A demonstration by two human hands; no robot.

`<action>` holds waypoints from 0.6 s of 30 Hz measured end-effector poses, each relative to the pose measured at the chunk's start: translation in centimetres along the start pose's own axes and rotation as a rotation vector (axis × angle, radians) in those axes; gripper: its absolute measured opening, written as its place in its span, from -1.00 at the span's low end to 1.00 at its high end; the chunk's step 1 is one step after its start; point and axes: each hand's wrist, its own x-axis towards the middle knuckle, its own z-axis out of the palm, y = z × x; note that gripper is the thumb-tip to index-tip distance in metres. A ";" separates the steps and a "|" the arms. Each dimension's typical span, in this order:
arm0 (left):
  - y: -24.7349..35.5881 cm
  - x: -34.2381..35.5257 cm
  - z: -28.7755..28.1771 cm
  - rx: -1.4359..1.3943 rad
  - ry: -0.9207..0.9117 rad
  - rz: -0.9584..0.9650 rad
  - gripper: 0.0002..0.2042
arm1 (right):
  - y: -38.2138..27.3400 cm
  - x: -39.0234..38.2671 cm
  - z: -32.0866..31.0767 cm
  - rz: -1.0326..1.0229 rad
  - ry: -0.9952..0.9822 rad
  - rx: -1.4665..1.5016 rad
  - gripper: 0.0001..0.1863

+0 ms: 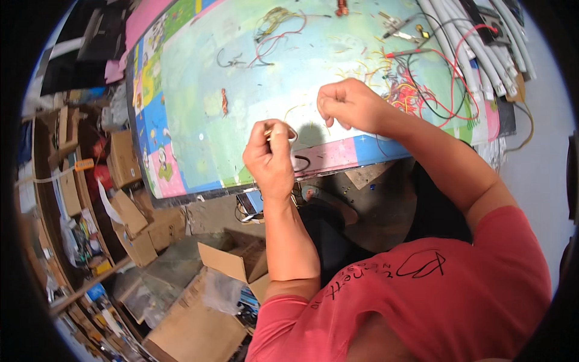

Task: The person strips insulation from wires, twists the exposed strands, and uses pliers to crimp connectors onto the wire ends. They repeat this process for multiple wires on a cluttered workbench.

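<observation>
My left hand [269,158] is closed over the near edge of the table, thumb pressed on the curled fingers. A thin dark cable [303,161] loops out beside it, and a short curve of it shows at the fingertips. To the right, my right hand [348,107] hovers above the mat with its fingers curled together in a pinch. Whatever it may hold is too small to make out. A fine yellowish wire [294,110] lies on the mat between the two hands. Beyond my right wrist sits a tangled heap of red and yellow wire pieces [405,93].
A colourful printed mat [187,120] covers the table. Red and black test leads [398,55] trail beside grey tubes [467,45] at the right. A copper-red wire bundle [224,102] lies left, loose wires [274,27] farther back. Cardboard boxes [199,314] and shelves [72,205] stand at the left.
</observation>
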 end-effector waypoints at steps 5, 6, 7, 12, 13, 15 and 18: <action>0.2 -0.2 0.2 -0.044 -0.127 -0.130 -0.86 | -0.8 -0.1 0.9 -0.219 0.019 -0.160 -0.80; 0.0 -0.2 0.2 -0.010 -0.139 -0.102 -0.85 | -0.5 0.0 0.9 -0.319 0.041 -0.204 -0.81; -0.3 -0.1 0.1 0.024 -0.152 -0.074 -0.85 | -0.4 0.0 1.0 -0.418 0.063 -0.248 -0.82; -1.2 -0.2 0.6 0.059 -0.188 -0.035 -0.84 | -0.4 -0.3 1.5 -0.353 0.048 -0.230 -0.86; -1.3 -0.2 0.7 0.068 -0.197 -0.035 -0.84 | -0.4 -0.3 1.5 -0.332 0.049 -0.208 -0.88; -1.3 -0.2 0.9 0.078 -0.195 -0.032 -0.84 | -0.7 -0.5 1.5 -0.315 0.068 -0.219 -0.90; -1.1 -0.2 1.5 0.061 -0.163 -0.063 -0.83 | -0.7 -0.7 1.7 -0.348 0.103 -0.248 -0.96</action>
